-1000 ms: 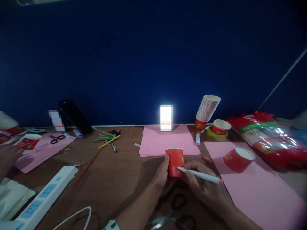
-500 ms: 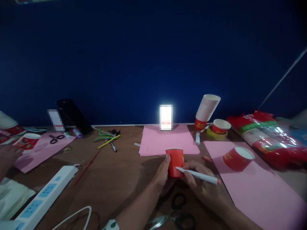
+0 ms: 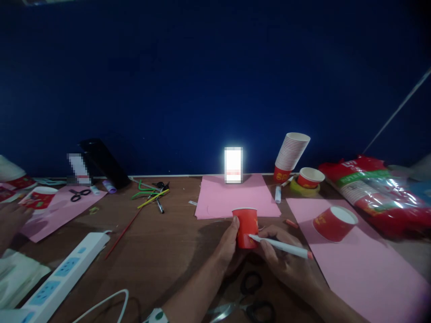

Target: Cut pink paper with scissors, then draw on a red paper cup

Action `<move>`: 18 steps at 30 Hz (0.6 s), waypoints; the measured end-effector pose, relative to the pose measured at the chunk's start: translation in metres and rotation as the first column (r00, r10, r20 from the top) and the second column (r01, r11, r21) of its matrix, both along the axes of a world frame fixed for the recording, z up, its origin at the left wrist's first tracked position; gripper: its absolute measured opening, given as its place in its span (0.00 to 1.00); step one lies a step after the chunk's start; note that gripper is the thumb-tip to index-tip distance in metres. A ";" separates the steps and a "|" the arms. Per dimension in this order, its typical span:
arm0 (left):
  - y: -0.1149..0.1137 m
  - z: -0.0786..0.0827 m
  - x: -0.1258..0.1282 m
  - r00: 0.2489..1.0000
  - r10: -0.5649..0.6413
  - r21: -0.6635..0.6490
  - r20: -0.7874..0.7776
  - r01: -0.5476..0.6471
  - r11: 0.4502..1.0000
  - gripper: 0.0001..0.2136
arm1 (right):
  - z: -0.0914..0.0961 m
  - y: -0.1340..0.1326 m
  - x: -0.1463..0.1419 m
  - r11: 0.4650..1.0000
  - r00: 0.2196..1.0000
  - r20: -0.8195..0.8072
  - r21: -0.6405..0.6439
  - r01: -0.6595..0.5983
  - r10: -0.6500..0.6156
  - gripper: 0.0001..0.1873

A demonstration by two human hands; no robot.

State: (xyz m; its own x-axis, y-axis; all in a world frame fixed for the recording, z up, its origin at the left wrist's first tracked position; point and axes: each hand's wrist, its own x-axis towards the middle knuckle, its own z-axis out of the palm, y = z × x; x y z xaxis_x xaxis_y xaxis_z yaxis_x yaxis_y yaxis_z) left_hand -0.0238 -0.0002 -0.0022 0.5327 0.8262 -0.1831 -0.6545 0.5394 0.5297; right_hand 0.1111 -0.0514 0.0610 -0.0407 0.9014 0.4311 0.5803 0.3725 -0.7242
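A small red paper cup (image 3: 246,226) stands upside down on the brown table (image 3: 161,251), just in front of a stack of pink paper (image 3: 232,197). My left hand (image 3: 227,246) grips its left side with the thumb against the wall. My right hand (image 3: 282,260) holds a white marker (image 3: 283,246) like a pen, its tip touching the cup's right side low down. Black-handled scissors (image 3: 249,300) lie on the table under my wrists.
A pink sheet (image 3: 363,264) at right carries a tipped red cup (image 3: 334,223). Behind stand a cup stack (image 3: 290,154), a cup on a tape roll (image 3: 309,179) and a plastic bag (image 3: 373,193). A power strip (image 3: 63,273), pens (image 3: 153,195) and another person's hand (image 3: 10,222) are at left.
The marker tip has shifted slightly along the cup's side; the hands and the cup stay in nearly the same place.
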 end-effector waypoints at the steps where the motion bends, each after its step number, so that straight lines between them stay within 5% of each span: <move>1: 0.000 0.001 0.000 1.000 -0.001 0.003 -0.002 0.001 1.000 0.29 | 0.000 0.000 0.000 1.000 1.000 0.001 0.000 -0.007 0.007 0.06; 18: -0.002 0.004 -0.001 0.998 0.006 0.069 -0.066 -0.001 0.998 0.28 | 0.003 0.000 0.001 0.997 0.996 0.043 0.018 -0.073 0.072 0.07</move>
State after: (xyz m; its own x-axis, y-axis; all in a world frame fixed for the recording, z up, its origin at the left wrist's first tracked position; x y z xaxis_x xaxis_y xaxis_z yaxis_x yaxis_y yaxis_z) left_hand -0.0246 -0.0023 0.0018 0.5184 0.8399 -0.1607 -0.6184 0.4980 0.6079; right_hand 0.1125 -0.0515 0.0635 -0.1242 0.8869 0.4451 0.5814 0.4285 -0.6917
